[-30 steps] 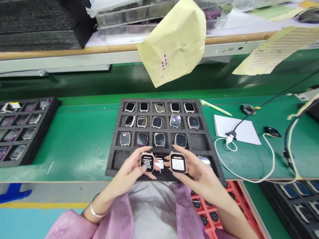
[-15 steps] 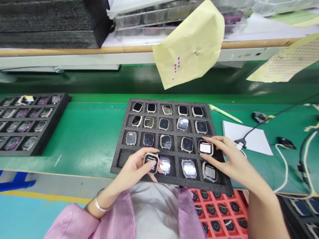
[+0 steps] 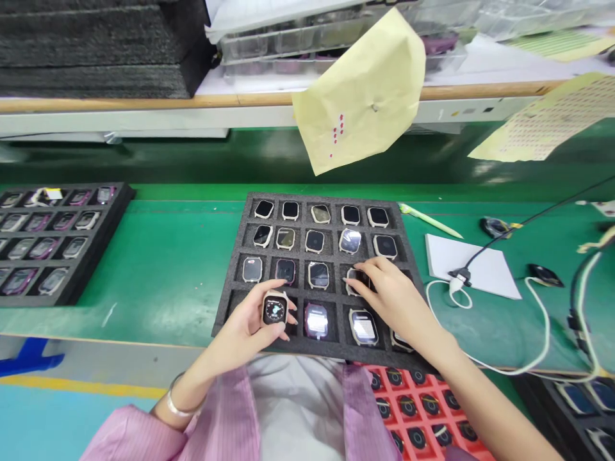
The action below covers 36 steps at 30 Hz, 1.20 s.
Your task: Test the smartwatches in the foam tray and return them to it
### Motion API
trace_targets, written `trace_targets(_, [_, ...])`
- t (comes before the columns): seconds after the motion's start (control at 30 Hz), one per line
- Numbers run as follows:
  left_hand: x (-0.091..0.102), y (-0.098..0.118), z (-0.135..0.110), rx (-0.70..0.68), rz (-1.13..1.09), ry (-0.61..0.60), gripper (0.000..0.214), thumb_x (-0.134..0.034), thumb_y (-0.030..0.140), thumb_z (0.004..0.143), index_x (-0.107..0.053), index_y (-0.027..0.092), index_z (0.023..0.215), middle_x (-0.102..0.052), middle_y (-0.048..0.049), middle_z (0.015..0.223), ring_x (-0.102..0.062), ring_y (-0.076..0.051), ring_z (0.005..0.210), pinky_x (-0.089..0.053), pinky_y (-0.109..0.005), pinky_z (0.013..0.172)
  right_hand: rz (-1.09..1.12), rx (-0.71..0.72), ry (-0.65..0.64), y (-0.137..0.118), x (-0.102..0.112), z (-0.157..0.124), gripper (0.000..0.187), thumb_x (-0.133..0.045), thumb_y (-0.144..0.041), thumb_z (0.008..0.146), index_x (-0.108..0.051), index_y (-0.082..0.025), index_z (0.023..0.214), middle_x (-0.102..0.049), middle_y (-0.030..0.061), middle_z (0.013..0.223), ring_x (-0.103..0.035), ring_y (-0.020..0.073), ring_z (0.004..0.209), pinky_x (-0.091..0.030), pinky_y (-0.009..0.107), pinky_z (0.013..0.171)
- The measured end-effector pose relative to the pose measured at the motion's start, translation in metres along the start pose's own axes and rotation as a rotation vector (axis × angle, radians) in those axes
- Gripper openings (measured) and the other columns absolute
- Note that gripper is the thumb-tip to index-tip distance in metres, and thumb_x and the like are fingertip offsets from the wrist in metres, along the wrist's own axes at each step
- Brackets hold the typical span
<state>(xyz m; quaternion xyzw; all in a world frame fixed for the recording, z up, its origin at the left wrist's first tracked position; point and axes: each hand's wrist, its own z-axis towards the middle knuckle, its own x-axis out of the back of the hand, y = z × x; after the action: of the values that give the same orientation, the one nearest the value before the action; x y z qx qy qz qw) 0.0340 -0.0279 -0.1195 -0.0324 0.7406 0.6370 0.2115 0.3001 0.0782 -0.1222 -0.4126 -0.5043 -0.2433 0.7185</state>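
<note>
My left hand [image 3: 252, 326] holds a strapless smartwatch [image 3: 275, 310] over the front left of a black foam tray [image 3: 230, 272]. The watch has a light frame, and its lit screen shows a dial. My right hand [image 3: 391, 298] has its thumb and fingertips closed on the sides of another smartwatch [image 3: 354, 282] in the tray's third row, partly covering it. Nearest the front edge lie a purple-framed watch [image 3: 316, 321] and a light-framed watch [image 3: 364, 326], both with lit screens. Most other watches in the tray have dark screens.
A second foam tray [image 3: 103, 246] of watch cases lies at the left. At right are a green pen [image 3: 430, 221], a white pad [image 3: 494, 272] and a white cable [image 3: 548, 333]. A red tray [image 3: 418, 410] of round parts sits below the bench edge. Yellow paper [image 3: 365, 96] hangs from the shelf.
My right hand has moved left from the watch in the last column to the one beside it. My left hand has shifted slightly left, and its watch screen changed from text to a dial.
</note>
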Motion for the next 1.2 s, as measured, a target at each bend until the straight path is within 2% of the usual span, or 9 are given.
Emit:
trace_targets(0.1, [0.005, 0.0, -0.001, -0.011, 0.017, 0.037, 0.049, -0.061, 0.016, 0.089, -0.043, 0.027, 0.133, -0.056, -0.0076, 0.111, -0.06, -0.019, 0.096, -0.057, -0.027, 0.073, 0.089, -0.054, 0.062, -0.008, 0.002, -0.001, 0.036, -0.043, -0.041, 0.097, -0.063, -0.012, 0.097, -0.054, 0.0153, 0.096, -0.062, 0.0319, 0.088, -0.052, 0.049, 0.08])
trace_targets(0.17, [0.006, 0.0, 0.0, -0.015, 0.022, 0.047, 0.048, -0.061, 0.016, 0.089, -0.043, 0.026, 0.133, -0.056, -0.0077, 0.11, -0.06, -0.019, 0.095, -0.056, -0.027, 0.073, 0.212, -0.044, 0.097, -0.016, 0.009, -0.005, 0.028, -0.049, -0.041, 0.096, -0.062, -0.016, 0.089, -0.056, 0.0161, 0.106, -0.059, 0.0338, 0.102, -0.049, 0.05, 0.088])
trace_targets(0.27, [0.003, 0.0, 0.003, -0.021, 0.013, 0.044, 0.047, -0.061, 0.016, 0.089, -0.044, 0.025, 0.132, -0.057, -0.0076, 0.108, -0.061, -0.018, 0.094, -0.056, -0.026, 0.072, 0.663, -0.078, 0.125, -0.032, 0.018, -0.015, 0.016, -0.057, -0.035, 0.094, -0.056, -0.021, 0.088, -0.059, 0.0147, 0.122, -0.058, 0.0314, 0.114, -0.048, 0.048, 0.093])
trace_targets(0.4, [-0.004, 0.0, 0.01, -0.007, -0.008, 0.015, 0.047, -0.061, 0.016, 0.088, -0.045, 0.024, 0.131, -0.058, -0.0079, 0.107, -0.062, -0.019, 0.094, -0.057, -0.026, 0.071, 1.297, -0.302, 0.105, -0.056, 0.012, -0.028, 0.015, -0.062, -0.032, 0.092, -0.052, -0.021, 0.094, -0.073, 0.0081, 0.088, -0.071, 0.0207, 0.067, -0.057, 0.03, 0.058])
trace_targets(0.47, [-0.008, 0.0, 0.012, -0.002, -0.026, -0.01, 0.046, -0.061, 0.017, 0.088, -0.045, 0.023, 0.131, -0.059, -0.0082, 0.107, -0.062, -0.019, 0.094, -0.057, -0.026, 0.07, 1.396, -0.433, 0.069, -0.063, 0.007, -0.029, 0.017, -0.065, -0.033, 0.091, -0.056, -0.019, 0.095, -0.071, 0.0052, 0.077, -0.061, 0.0125, 0.048, -0.046, 0.018, 0.04])
trace_targets(0.57, [-0.012, -0.001, 0.013, -0.003, -0.051, -0.02, 0.045, -0.062, 0.017, 0.088, -0.046, 0.023, 0.13, -0.059, -0.0077, 0.106, -0.062, -0.018, 0.091, -0.057, -0.025, 0.069, 1.492, -0.509, -0.042, -0.07, 0.005, -0.023, 0.023, -0.065, -0.036, 0.091, -0.06, -0.017, 0.103, -0.071, 0.0069, 0.079, -0.052, 0.0069, 0.047, -0.033, 0.011, 0.036])
trace_targets(0.7, [-0.015, -0.002, 0.011, 0.005, -0.048, 0.014, 0.045, -0.063, 0.019, 0.087, -0.048, 0.022, 0.129, -0.06, -0.0061, 0.101, -0.063, -0.017, 0.086, -0.057, -0.024, 0.07, 1.747, -0.395, -0.221, -0.072, 0.007, -0.022, 0.051, -0.068, -0.035, 0.089, -0.05, -0.021, 0.134, -0.068, 0.012, 0.105, -0.06, 0.0139, 0.069, -0.048, 0.019, 0.049])
trace_targets(1.0, [-0.019, -0.003, 0.01, 0.067, 0.057, 0.039, 0.045, -0.065, 0.016, 0.083, -0.046, 0.022, 0.123, -0.057, -0.0025, 0.094, -0.059, -0.013, 0.076, -0.046, -0.018, 0.054, 1.699, -0.261, -0.17, -0.064, -0.004, -0.036, 0.04, -0.065, -0.032, 0.091, -0.058, -0.026, 0.129, -0.068, 0.0074, 0.102, -0.062, 0.0125, 0.062, -0.054, 0.023, 0.054])
trace_targets(1.2, [-0.026, -0.003, 0.007, 0.051, 0.245, 0.107, 0.026, -0.061, 0.01, 0.082, -0.05, 0.019, 0.103, -0.051, 0.0045, 0.075, -0.048, -0.008, 0.06, -0.04, -0.019, 0.057, 1.714, -0.175, -0.174, -0.064, -0.002, -0.035, 0.04, -0.07, -0.033, 0.088, -0.061, -0.028, 0.126, -0.069, 0.0081, 0.111, -0.066, 0.0251, 0.103, -0.05, 0.039, 0.092])
